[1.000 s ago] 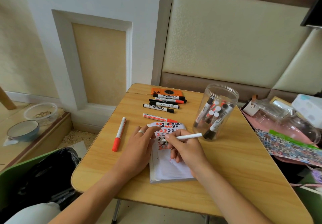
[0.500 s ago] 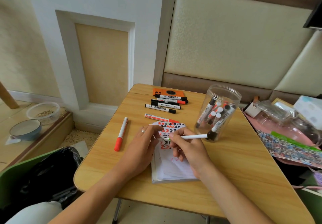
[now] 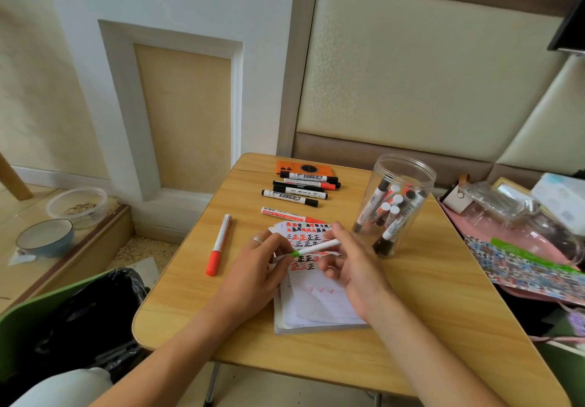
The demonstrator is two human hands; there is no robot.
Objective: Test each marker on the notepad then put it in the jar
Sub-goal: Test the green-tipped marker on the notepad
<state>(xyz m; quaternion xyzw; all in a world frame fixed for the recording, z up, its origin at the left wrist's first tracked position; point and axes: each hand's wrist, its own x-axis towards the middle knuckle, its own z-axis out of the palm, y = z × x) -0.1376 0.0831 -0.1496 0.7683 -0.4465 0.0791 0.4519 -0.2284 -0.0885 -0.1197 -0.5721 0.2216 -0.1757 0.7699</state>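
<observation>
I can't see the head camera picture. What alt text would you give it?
Two bare hands hold a white marker with a green end just above a notepad covered in red and black test marks: the left hand at the green end, the right hand at the other. A clear jar of markers stands to the right; more markers lie on the wooden table.

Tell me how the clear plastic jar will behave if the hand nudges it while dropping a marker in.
The clear plastic jar is tall, so a push near its open rim would probably tip it rather than slide it. It looks thin-walled and probably light; the markers inside lean to one side, which may shift its balance. The smooth wooden table likely lets it skid if pushed low.
</observation>
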